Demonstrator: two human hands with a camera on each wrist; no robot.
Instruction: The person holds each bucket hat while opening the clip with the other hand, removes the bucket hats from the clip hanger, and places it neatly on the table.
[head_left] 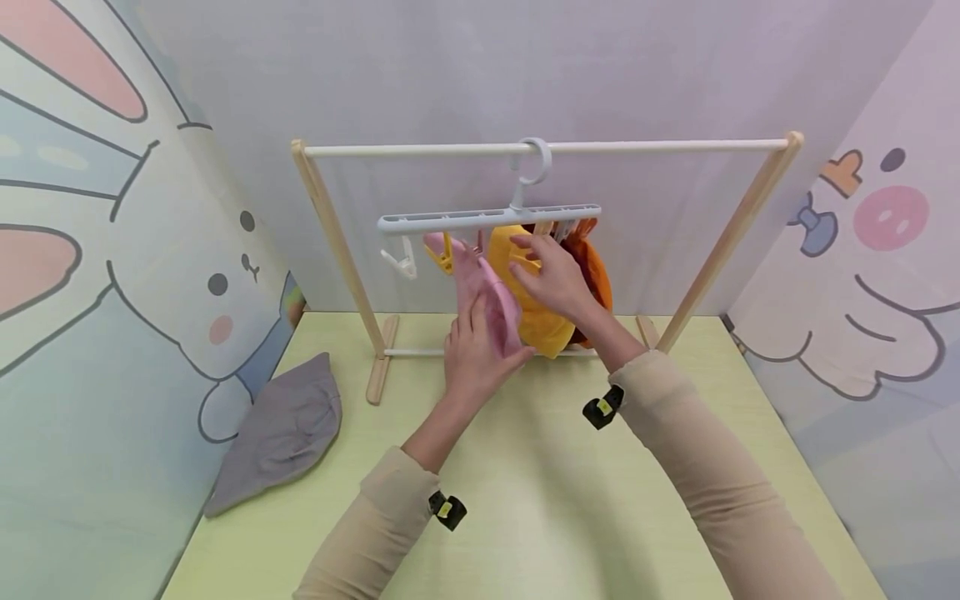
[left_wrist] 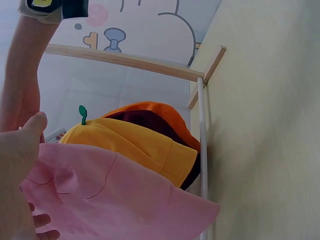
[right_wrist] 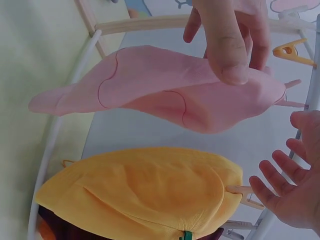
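My left hand (head_left: pixel 476 346) holds a pink hat (head_left: pixel 495 304) between thumb and fingers; in the right wrist view the thumb lies on its near side and fingers show behind. A pale pink clip (right_wrist: pixel 292 97) is at the end of that hat. My right hand (head_left: pixel 555 279) is raised with fingers spread, close to the hanger (head_left: pixel 450 220) and in front of the yellow hat (head_left: pixel 540 321). In the right wrist view its fingertips come near a wooden-coloured clip (right_wrist: pixel 240 190) on the yellow hat, which has a green sprout (left_wrist: pixel 83 114).
The hanger hangs from the white bar (head_left: pixel 660 147) of a wooden rack (head_left: pixel 330 225). An orange hat (head_left: pixel 600 271) and a dark maroon hat (left_wrist: pixel 150 120) hang behind the yellow one. White (head_left: pixel 405 265) and yellow (head_left: pixel 444 254) clips dangle at left. A grey hat (head_left: pixel 281 433) lies on the table (head_left: pixel 510 517).
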